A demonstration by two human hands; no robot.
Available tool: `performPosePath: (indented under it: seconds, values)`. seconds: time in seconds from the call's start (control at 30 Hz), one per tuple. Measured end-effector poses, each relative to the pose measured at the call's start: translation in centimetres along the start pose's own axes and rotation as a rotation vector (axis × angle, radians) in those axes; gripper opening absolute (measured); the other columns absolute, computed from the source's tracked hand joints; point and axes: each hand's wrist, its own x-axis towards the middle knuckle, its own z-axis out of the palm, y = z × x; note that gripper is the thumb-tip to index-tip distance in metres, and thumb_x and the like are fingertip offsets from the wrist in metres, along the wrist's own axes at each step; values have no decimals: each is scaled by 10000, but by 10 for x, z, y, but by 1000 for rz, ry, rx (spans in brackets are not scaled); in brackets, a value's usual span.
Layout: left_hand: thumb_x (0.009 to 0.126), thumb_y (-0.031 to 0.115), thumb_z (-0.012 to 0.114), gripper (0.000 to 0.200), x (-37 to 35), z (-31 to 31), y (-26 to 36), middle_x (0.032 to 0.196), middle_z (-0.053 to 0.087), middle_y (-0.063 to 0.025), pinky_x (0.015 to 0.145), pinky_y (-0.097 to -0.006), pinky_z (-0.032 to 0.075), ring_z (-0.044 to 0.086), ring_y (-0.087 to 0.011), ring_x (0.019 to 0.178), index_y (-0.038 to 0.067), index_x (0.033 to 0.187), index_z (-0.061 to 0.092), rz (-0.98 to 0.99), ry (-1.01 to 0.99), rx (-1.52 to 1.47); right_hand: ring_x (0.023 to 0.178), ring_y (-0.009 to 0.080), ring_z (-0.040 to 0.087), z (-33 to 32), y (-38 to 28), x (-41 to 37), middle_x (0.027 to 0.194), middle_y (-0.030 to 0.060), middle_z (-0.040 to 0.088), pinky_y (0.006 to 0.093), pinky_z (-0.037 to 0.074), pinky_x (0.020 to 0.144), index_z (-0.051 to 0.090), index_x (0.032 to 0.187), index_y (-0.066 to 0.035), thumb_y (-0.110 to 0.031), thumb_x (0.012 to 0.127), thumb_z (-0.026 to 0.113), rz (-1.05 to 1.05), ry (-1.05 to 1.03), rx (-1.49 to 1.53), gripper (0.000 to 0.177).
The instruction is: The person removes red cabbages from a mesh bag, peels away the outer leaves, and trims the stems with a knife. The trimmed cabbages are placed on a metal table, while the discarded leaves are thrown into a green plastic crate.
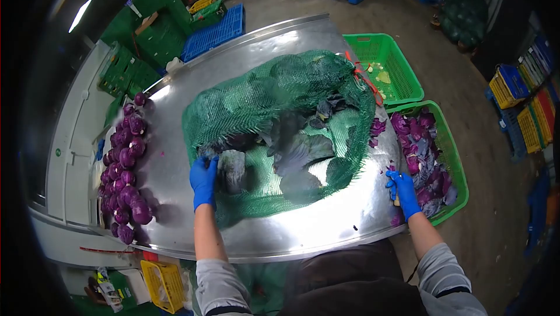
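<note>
From the head camera, I see my left hand (204,181) clamped on the near-left edge of the green net sack (280,112), which sprawls across the middle of the steel table (326,223), its long axis running from near left to far right. A grey-purple cabbage (233,167) lies just right of that hand, inside the net. My right hand (402,192) is well apart at the table's right edge, beside the crate (458,199) of purple leaves, its fingers curled. I cannot tell whether it holds anything. The left hand is nearer.
</note>
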Motion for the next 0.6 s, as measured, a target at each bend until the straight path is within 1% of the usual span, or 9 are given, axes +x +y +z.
performPosePath:
  seconds: [0.07, 0.1, 0.17, 0.2, 0.27, 0.37, 0.4, 0.53, 0.6]
  values:
    - [821, 464, 570, 507, -6, 13, 6, 875, 651, -208, 709, -426, 489, 631, -349, 767, -20, 963, 621, -141, -14, 611, 367, 74, 395, 1, 3, -3, 628, 45, 577, 237, 312, 303, 627, 973, -63, -221, 892, 528, -18, -8, -11, 203]
    - [797, 514, 571, 525, -13, 27, 0, 863, 632, -240, 704, -475, 468, 597, -413, 749, -2, 877, 626, -56, 94, 660, 367, 72, 396, 1, 4, -3, 626, 44, 573, 234, 318, 303, 626, 971, -60, -230, 900, 524, -31, -13, -32, 210]
    - [791, 496, 593, 526, -39, 24, 41, 905, 628, -249, 725, -455, 470, 603, -400, 795, -3, 954, 628, 133, 10, 680, 367, 69, 395, 5, 3, -5, 624, 42, 569, 230, 320, 303, 625, 966, -61, -236, 906, 521, -45, 2, -32, 213]
    - [791, 496, 593, 526, -42, 21, 48, 905, 628, -249, 725, -455, 470, 603, -400, 795, -3, 954, 628, 134, 5, 690, 366, 67, 394, 7, 4, -7, 622, 41, 566, 226, 322, 302, 624, 961, -61, -243, 912, 517, -57, 10, -42, 216]
    - [753, 492, 646, 595, -45, 16, 57, 1012, 611, -251, 772, -412, 476, 605, -378, 884, 4, 1090, 592, -116, -123, 113, 366, 65, 394, 8, 3, -6, 621, 40, 564, 224, 322, 302, 623, 957, -63, -249, 913, 517, -45, -13, -36, 219]
    - [709, 485, 700, 688, -36, 42, 25, 1100, 593, -238, 821, -364, 469, 607, -317, 963, -26, 1150, 563, -69, -203, 318, 365, 63, 395, 8, 2, -6, 623, 38, 563, 221, 319, 300, 622, 949, -64, -247, 912, 520, -53, -29, -31, 213]
    - [666, 509, 730, 840, -27, 62, -15, 1138, 584, -218, 866, -343, 456, 597, -271, 1004, -71, 1222, 484, -347, -472, -82, 364, 63, 396, 7, 2, -7, 624, 38, 563, 220, 318, 300, 622, 946, -64, -239, 908, 522, -56, -30, -28, 205]
    - [609, 571, 742, 1058, -54, 64, 36, 1194, 535, -256, 937, -354, 419, 536, -302, 1115, -88, 1327, 330, -181, -592, -38, 396, 57, 415, 7, -5, -11, 634, 29, 569, 216, 331, 334, 625, 919, -63, -178, 886, 542, -17, -33, -17, 146]
    - [595, 587, 740, 1070, -66, 71, 36, 1235, 494, -271, 951, -368, 408, 515, -319, 1141, -78, 1328, 334, -92, -556, 63, 415, 64, 436, 8, 8, -10, 665, 34, 582, 223, 363, 350, 620, 928, -48, -174, 890, 541, -89, -7, -25, 154]
